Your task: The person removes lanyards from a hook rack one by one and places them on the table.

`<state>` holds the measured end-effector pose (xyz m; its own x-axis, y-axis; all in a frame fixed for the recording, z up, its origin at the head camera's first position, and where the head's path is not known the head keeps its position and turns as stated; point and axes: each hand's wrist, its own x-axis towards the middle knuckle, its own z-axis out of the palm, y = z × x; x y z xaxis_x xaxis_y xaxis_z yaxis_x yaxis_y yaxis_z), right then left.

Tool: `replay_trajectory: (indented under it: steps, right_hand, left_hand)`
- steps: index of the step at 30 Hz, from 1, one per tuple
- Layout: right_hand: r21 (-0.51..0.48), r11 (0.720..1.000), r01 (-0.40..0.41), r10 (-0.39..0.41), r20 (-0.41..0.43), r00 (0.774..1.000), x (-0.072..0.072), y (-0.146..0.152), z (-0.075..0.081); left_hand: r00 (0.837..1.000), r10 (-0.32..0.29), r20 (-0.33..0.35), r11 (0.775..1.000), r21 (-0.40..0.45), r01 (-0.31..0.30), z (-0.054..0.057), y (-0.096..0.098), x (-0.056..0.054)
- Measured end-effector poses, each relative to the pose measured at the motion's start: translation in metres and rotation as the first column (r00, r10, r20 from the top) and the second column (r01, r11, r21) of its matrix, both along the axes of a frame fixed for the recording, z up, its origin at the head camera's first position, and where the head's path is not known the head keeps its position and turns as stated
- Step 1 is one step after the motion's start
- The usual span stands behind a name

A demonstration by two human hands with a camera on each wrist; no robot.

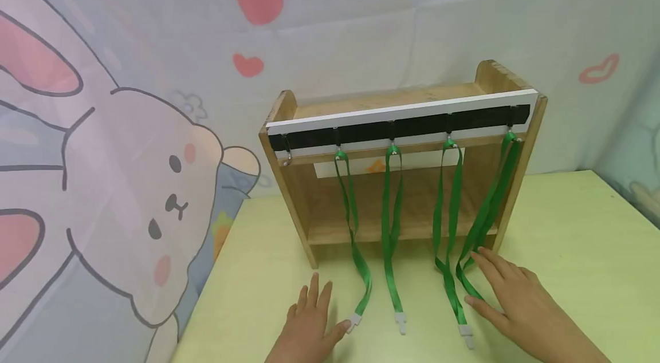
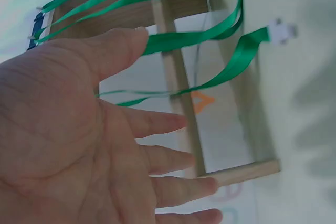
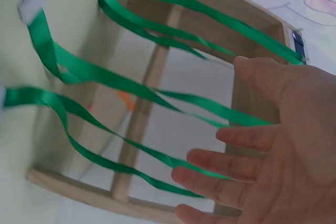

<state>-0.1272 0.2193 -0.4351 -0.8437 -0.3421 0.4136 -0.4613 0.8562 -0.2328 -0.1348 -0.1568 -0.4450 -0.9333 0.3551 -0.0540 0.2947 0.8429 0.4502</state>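
Several green lanyards hang from metal hooks along the front rail of a small wooden rack [image 1: 289, 197]. My left hand [image 1: 309, 331] is spread low at the left, its thumb right at the white clip [image 1: 354, 322] of the leftmost lanyard [image 1: 362, 268]. In the left wrist view, the palm of that hand faces the camera with straight fingers. My right hand [image 1: 521, 300] has its fingers extended beside the rightmost lanyard [image 1: 497, 197], fingertips at the strap; the lower end of this lanyard is hidden behind the hand. Between the hands hang a second lanyard [image 1: 389, 271] and a third lanyard [image 1: 450, 283].
The rack stands on a pale yellow-green table [image 1: 247, 294]. A white board with a black strip [image 1: 361, 134] runs across its top front, with another hook [image 1: 287, 156] at the left end. Behind is a cloth backdrop [image 1: 350, 54] with a printed rabbit and hearts.
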Motion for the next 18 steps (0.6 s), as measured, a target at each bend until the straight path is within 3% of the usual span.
replay_trajectory:
  steps: [5, 11, 14, 18]
  right_hand:
    - [-0.025, 1.0, -0.001, 0.001, -0.033, 0.999, -0.005, 0.01, 0.022]
    - [-0.088, 0.996, 0.011, -0.026, -0.167, 0.986, -0.014, 0.022, 0.044]
    - [-0.128, 0.992, -0.019, -0.019, -0.288, 0.958, -0.021, 0.025, 0.054]
    - [-0.167, 0.984, -0.067, -0.017, -0.461, 0.887, -0.034, 0.028, 0.067]
  left_hand:
    - [1.0, -0.006, 0.019, 1.0, -0.031, 0.007, 0.02, -0.007, -0.011]
    - [0.992, 0.109, 0.067, 0.994, -0.017, -0.109, 0.045, -0.016, -0.023]
    - [0.986, 0.166, 0.033, 0.986, -0.031, -0.165, 0.058, -0.021, -0.029]
    - [0.977, 0.204, -0.054, 0.977, -0.046, -0.207, 0.073, -0.027, -0.04]
